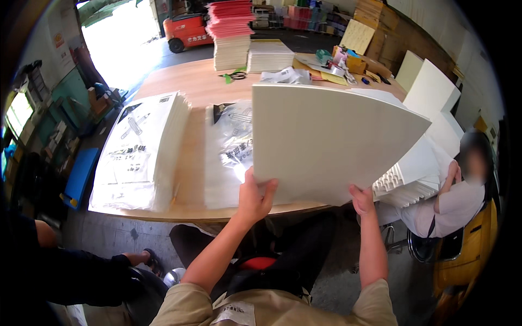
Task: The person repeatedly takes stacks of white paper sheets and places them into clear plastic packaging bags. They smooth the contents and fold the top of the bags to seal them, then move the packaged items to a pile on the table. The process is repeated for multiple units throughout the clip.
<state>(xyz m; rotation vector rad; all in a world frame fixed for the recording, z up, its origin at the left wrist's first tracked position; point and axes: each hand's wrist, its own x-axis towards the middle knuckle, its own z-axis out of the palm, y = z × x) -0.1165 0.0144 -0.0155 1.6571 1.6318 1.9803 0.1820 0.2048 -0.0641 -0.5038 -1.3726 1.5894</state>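
Both my hands hold up a large white paper pad [331, 141], tilted upright above the table's front edge. My left hand [256, 196] grips its lower left corner, thumb on the near face. My right hand [362, 200] pinches its lower edge further right. Whether it is one sheet or a stack of sheets, I cannot tell. Behind its left side lies a clear plastic bag [231, 157] with dark printing, flat on the table and partly hidden by the pad. Left of that bag stands a stack of bagged paper packs [136, 146].
On the wooden table [204, 81] stand a tall pink-and-white paper stack [231, 38], a white stack [270, 56] and scissors [235, 75]. More white stacks [416, 182] lie at the right, beside a seated person [448, 204]. A red forklift [186, 30] is parked beyond.
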